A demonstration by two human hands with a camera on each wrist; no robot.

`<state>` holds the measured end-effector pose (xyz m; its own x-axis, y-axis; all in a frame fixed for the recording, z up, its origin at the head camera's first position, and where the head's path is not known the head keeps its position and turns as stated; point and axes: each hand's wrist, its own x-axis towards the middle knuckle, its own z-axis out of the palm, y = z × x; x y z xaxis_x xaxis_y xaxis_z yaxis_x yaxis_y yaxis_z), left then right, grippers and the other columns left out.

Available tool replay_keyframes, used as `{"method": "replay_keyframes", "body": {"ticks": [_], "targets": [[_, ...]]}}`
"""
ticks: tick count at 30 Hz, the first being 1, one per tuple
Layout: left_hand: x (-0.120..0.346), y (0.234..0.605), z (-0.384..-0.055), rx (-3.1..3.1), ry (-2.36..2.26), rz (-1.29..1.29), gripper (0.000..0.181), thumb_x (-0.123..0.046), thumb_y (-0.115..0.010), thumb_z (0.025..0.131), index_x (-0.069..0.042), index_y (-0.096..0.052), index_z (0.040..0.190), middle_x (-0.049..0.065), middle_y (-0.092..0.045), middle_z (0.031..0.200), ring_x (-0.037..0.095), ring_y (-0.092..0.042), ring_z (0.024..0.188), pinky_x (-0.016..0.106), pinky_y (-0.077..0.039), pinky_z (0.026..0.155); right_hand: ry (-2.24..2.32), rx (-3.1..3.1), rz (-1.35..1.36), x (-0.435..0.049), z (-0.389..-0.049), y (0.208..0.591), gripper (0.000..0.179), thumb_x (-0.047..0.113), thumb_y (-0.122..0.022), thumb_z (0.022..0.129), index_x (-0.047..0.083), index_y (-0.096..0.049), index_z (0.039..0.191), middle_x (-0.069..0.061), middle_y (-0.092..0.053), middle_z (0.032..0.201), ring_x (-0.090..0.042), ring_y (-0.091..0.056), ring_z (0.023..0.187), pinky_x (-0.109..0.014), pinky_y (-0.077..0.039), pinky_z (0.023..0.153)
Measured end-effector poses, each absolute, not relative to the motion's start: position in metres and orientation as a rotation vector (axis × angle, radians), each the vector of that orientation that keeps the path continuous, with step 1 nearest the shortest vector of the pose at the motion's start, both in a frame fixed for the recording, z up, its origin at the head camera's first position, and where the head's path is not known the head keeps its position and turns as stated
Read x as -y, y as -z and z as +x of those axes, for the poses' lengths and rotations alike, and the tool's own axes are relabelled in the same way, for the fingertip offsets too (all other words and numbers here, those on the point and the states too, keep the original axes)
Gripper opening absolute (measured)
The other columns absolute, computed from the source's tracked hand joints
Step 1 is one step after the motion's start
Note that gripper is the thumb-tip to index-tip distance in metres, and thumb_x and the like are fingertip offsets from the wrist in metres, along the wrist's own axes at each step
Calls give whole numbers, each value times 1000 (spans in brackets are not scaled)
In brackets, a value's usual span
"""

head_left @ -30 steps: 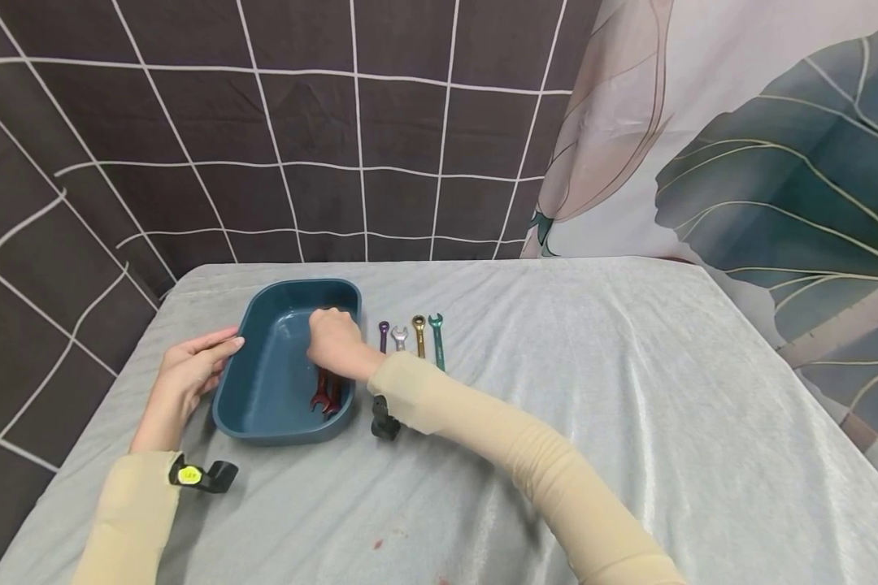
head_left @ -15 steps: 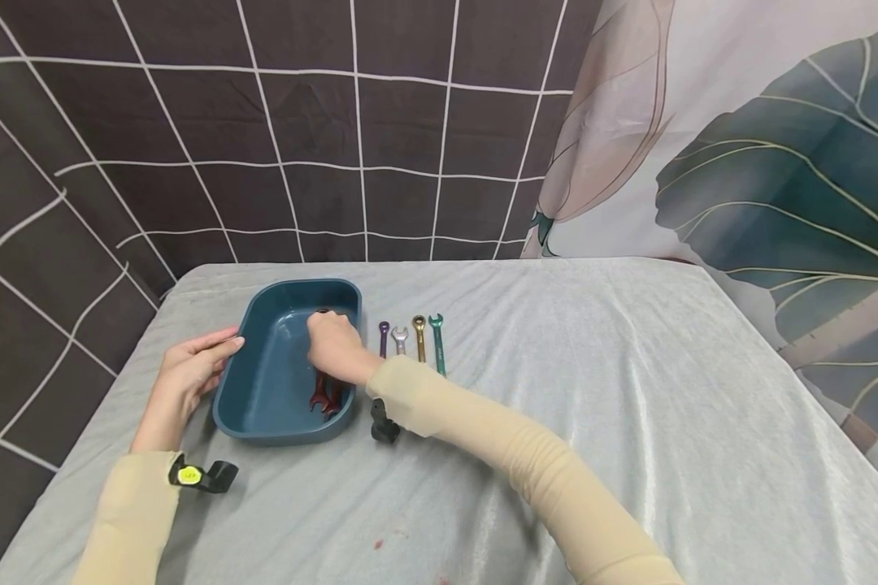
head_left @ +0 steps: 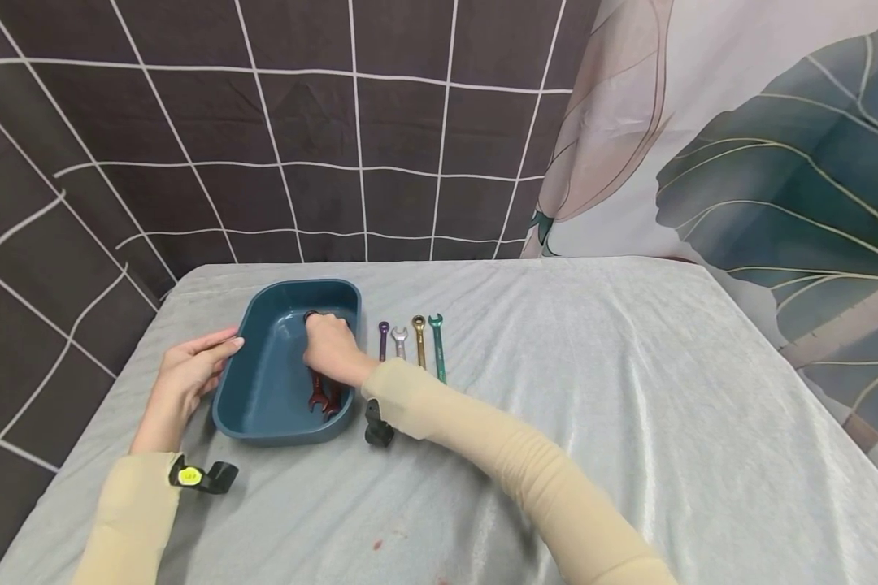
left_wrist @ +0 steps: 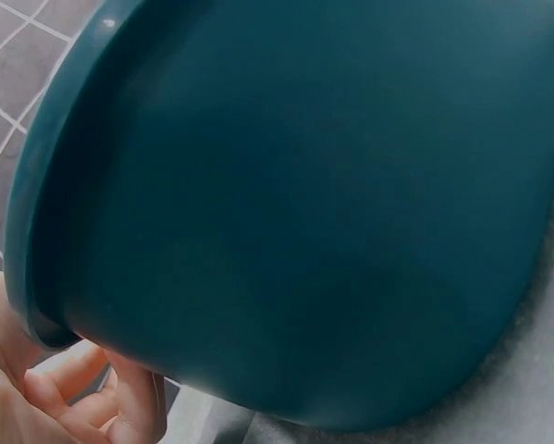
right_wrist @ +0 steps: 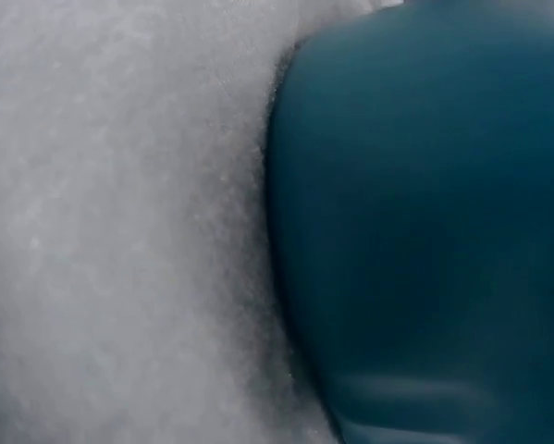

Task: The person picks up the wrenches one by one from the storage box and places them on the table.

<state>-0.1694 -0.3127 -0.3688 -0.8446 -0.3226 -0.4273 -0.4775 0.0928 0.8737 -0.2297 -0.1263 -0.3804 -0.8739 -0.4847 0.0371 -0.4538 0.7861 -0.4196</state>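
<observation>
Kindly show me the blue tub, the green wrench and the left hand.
Blue tub point(head_left: 272, 378): head view, on its bare inside floor.
Green wrench point(head_left: 440, 348): head view, on its shaft.
Left hand point(head_left: 186, 370): head view, on the middle of the hand.

A person's left hand point(head_left: 190, 374) holds the left rim of a blue tray point(head_left: 267, 398) on gray cloth point(head_left: 629, 390) while the right hand point(head_left: 334, 349) grips a red wrench point(head_left: 317, 388) inside, next to a second red wrench point(head_left: 334, 400) by the right wall. To the tray's right, a purple wrench point(head_left: 384, 340), a silver one point(head_left: 400, 341), a gold one point(head_left: 419, 340) and a green one point(head_left: 439, 349) line up. A dark grid backdrop point(head_left: 300, 122) rises at the far side, with a leaf-print curtain point(head_left: 746, 171) at right
</observation>
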Motion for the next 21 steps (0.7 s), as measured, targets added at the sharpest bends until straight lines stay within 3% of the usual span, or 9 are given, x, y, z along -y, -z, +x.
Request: {"method": "replay_keyframes", "body": {"ticks": [8,13,15,21], "targets": [[311,367,-169,-2218,-1870,-816,23,-31,-73,85,-40,-69,106,-29,-61,69,-7,-57,65,16,-48,59,723,-2871,-657,127,-230,381,2,8,-68,82,7,-67,81,-2,-60,66,-9,-53,48,-17,-41,42],[310,368,-169,-2204,-1879,-821,38,-31,-73,85,-35,-65,122,-30,-61,69,-8,-59,66,15,-49,60,758,-2860,-599,128,-231,382,16,10,-69,83,10,-61,69,-1,-59,62,-10,-54,50,-18,-41,44],[310,368,-169,-2200,-1882,-823,36,-31,-73,85,-37,-66,119,-30,-62,69,-8,-59,66,15,-49,60,766,-2856,-572,128,-232,382,15,11,-70,82,10,-61,70,-1,-60,64,-10,-55,51,-18,-42,44],[311,368,-169,-2197,-1897,-835,16,-31,-74,84,-44,-68,89,-27,-63,66,-6,-57,62,17,-46,56,780,-2846,-524,129,-233,383,12,17,-75,79,9,-67,78,-2,-66,71,-11,-56,58,-20,-43,50]]}}
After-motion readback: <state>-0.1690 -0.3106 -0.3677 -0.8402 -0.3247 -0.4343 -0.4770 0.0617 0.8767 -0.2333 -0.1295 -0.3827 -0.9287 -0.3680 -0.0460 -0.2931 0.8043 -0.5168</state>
